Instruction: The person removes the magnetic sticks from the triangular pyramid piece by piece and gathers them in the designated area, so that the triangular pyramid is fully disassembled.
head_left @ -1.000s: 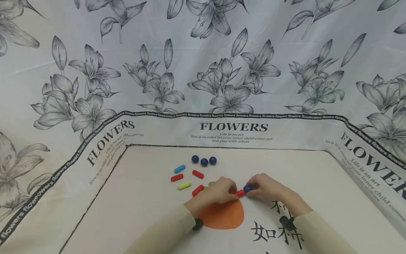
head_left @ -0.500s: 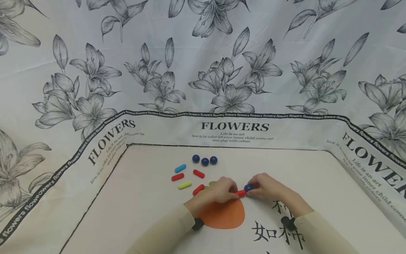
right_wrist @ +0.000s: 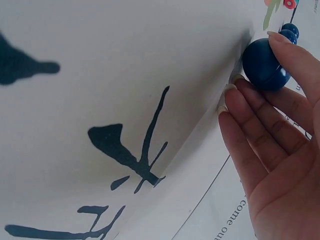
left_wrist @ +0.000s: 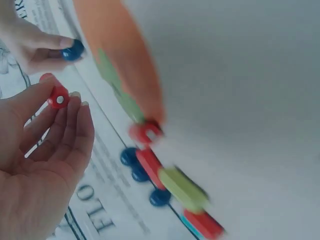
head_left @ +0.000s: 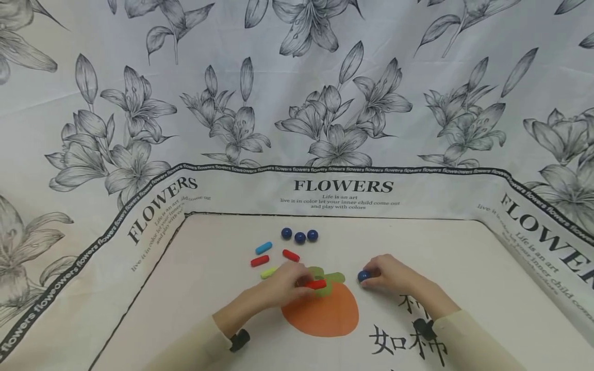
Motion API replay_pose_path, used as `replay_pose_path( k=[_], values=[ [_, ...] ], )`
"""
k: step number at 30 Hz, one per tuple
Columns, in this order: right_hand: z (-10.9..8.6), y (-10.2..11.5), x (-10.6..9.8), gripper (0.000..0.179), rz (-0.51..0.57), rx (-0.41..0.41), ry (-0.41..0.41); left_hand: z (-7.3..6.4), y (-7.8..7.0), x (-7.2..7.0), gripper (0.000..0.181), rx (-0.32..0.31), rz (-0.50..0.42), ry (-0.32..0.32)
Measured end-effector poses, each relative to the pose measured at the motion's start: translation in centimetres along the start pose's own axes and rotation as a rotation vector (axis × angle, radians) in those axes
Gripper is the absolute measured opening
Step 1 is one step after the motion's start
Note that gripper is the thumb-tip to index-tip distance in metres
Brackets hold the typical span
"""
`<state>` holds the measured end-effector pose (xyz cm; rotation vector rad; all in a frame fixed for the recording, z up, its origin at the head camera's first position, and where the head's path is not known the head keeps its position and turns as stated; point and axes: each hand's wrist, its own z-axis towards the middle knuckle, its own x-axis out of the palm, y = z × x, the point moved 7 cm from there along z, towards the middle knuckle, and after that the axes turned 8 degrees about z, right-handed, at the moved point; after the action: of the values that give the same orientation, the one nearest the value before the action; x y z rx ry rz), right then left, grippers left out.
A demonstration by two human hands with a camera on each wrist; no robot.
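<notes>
My left hand (head_left: pixel 278 288) pinches a short red rod (head_left: pixel 317 284) between thumb and fingers, over the leaf end of an orange persimmon print (head_left: pixel 325 312). The left wrist view shows a pale round spot on the end of this red rod (left_wrist: pixel 60 99). To the right, my right hand (head_left: pixel 394 274) holds a dark blue ball (head_left: pixel 364 276) at the thumb and fingertips. That blue ball (right_wrist: pixel 264 65) looks large and glossy in the right wrist view, with the other fingers extended below it. A gap separates rod and ball.
Three more blue balls (head_left: pixel 299 237) sit at the back. Nearer lie red rods (head_left: pixel 260 260), a light blue rod (head_left: pixel 263 248) and a yellow-green rod (head_left: pixel 267 272), partly behind my left hand. Black brush characters (head_left: pixel 408 340) are printed at front right. A flowered cloth (head_left: pixel 343 113) rises behind.
My left hand has moved left with the red rod, away from the blue ball beside which it was held. The right hand stays nearly in place with the ball.
</notes>
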<state>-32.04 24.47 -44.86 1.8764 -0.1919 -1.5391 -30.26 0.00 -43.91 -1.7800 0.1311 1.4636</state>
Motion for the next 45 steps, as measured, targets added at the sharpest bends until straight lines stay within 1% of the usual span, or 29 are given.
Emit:
replay_pose_path(
  k=[2, 7, 9, 11, 14, 16, 19, 21, 24, 27, 29, 32, 36, 40, 43, 45],
  values=[
    [0.0, 0.2, 0.0, 0.027, 0.014, -0.010, 0.003, -1.4, 1.3, -0.7, 0.018, -0.006, 0.016, 0.001],
    [0.1, 0.7, 0.2, 0.027, 0.030, -0.021, 0.007, -5.0, 5.2, -2.5, 0.019, 0.002, 0.009, 0.061],
    [0.1, 0.7, 0.2, 0.028, 0.025, -0.014, 0.001, -6.1, 6.7, -3.4, 0.019, 0.014, 0.016, 0.081],
    [0.2, 0.7, 0.2, 0.028, 0.027, -0.017, -0.003, -6.9, 8.0, -4.2, 0.018, 0.016, 0.025, 0.090],
    [0.4, 0.6, 0.2, 0.029, 0.028, -0.018, -0.010, -7.5, 9.9, -5.1, 0.017, 0.017, 0.045, 0.084],
    [0.5, 0.5, 0.1, 0.028, 0.028, -0.015, -0.013, -7.5, 10.9, -5.2, 0.017, 0.009, 0.033, 0.083],
    [0.5, 0.3, 0.1, 0.028, 0.042, -0.008, -0.014, -7.4, 12.1, -4.9, 0.018, -0.020, 0.003, 0.093],
    [0.5, 0.4, 0.1, 0.028, 0.054, -0.023, -0.007, -7.3, 12.7, -4.5, 0.019, -0.049, -0.021, 0.100],
    [0.3, 0.4, 0.3, 0.029, 0.064, -0.027, 0.002, -7.3, 13.1, -4.1, 0.020, -0.064, -0.038, 0.097],
    [0.3, 0.3, 0.3, 0.029, 0.053, -0.039, 0.002, -7.3, 13.0, -3.8, 0.021, -0.058, -0.046, 0.092],
    [0.3, 0.3, 0.1, 0.027, 0.048, -0.051, -0.015, -7.3, 12.9, -3.7, 0.023, -0.055, -0.055, 0.096],
    [0.9, 0.3, -0.8, 0.027, 0.043, -0.064, -0.078, -7.2, 12.7, -3.5, 0.025, -0.056, -0.069, 0.105],
    [2.8, 0.0, -2.2, 0.031, 0.055, -0.047, -0.182, -7.1, 12.5, -3.4, 0.025, -0.050, -0.068, 0.110],
    [5.5, -0.7, -2.8, 0.041, 0.123, 0.004, -0.268, -7.1, 12.5, -3.4, 0.026, -0.055, -0.056, 0.105],
    [7.4, -1.3, -2.7, 0.046, 0.190, 0.044, -0.306, -7.0, 12.5, -3.6, 0.027, -0.069, -0.056, 0.101],
    [8.5, -1.8, -2.4, 0.048, 0.216, 0.072, -0.312, -6.9, 12.5, -3.6, 0.027, -0.072, -0.056, 0.099]
  ],
)
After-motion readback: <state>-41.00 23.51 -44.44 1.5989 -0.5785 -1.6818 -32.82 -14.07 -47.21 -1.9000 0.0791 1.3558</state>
